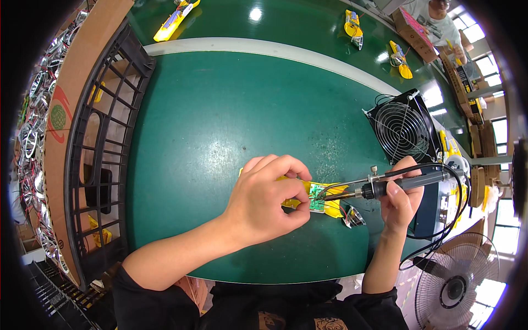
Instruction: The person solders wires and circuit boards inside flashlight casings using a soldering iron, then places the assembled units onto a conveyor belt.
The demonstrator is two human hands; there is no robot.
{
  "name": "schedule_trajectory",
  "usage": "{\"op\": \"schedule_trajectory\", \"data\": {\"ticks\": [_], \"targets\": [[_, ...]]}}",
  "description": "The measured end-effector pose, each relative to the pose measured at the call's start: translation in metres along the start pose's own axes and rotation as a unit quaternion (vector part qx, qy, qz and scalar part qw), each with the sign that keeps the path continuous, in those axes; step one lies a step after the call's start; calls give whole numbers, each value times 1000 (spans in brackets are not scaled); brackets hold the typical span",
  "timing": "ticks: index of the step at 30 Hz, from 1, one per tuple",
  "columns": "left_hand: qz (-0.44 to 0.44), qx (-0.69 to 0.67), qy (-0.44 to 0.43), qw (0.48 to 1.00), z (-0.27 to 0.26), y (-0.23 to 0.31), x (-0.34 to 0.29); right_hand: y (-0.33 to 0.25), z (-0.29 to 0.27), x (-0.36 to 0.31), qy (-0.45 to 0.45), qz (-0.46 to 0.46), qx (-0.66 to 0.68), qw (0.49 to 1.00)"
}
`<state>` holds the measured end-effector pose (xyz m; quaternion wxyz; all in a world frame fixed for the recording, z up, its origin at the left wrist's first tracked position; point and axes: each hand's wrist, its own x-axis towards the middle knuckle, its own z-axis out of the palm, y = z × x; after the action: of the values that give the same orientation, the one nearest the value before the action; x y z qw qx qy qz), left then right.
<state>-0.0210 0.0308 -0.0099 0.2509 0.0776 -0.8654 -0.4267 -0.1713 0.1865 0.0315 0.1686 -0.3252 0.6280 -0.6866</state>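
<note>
My right hand (402, 199) grips a soldering iron (375, 190) with a thin metal feed tube clamped along its top. The iron's tip touches or hovers just over a small green circuit board (317, 199); which one, I cannot tell. The board sits in a yellow plastic housing (333, 208) lying on the green mat. Bent over the housing's left part is my left hand (270, 195), thumb and forefinger curled together at the board's edge. What they pinch is hidden. Thin wires run from the board to a shiny round reflector (353, 217) on the mat.
A black crate (104, 148) stands along the left edge, beside a cardboard box holding many reflectors. A square black fan (404, 129) stands at right, near the iron's looping cable (461, 203). Beyond the pale rail (264, 47) lie several yellow housings (175, 22). Another person (440, 27) is far right.
</note>
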Motion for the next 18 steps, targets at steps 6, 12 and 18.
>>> {"op": "schedule_trajectory", "data": {"ticks": [6,12,18], "targets": [[0,-7,-4,1000,-1,0,0,1,-1,0,16,-5,4,1000],[-1,-15,-15,1000,-3,0,2,-1,-1,0,7,-3,5,1000],[-4,-17,-29,999,-5,0,3,0,-1,0,8,1,1,1000]]}}
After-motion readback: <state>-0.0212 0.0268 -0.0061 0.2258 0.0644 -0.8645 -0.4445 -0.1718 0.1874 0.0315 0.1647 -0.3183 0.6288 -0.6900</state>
